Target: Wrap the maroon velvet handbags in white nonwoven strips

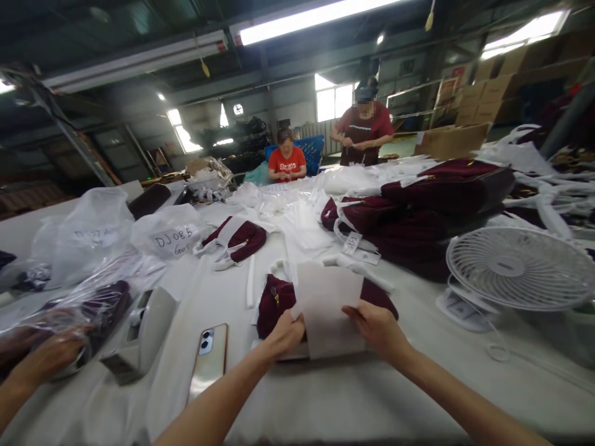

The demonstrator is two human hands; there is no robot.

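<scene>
A maroon bag (272, 306) with a gold zipper pull lies on the white table in front of me. Across its middle lies a sheet of thin white paper (330, 313), which covers part of the bag. My left hand (286, 333) pinches the paper's left edge, close to the zipper. On the opposite edge, my right hand (379, 329) grips the same sheet between thumb and fingers. White-wrapped straps (348, 265) show behind the paper.
A phone (209, 356) and a tape dispenser (144, 334) lie to the left, beside a co-worker's hand (58, 353) on a plastic-wrapped bag. A white fan (515, 269) stands right. Maroon bags (437, 204) are piled behind it. Two people (365, 127) work across the table.
</scene>
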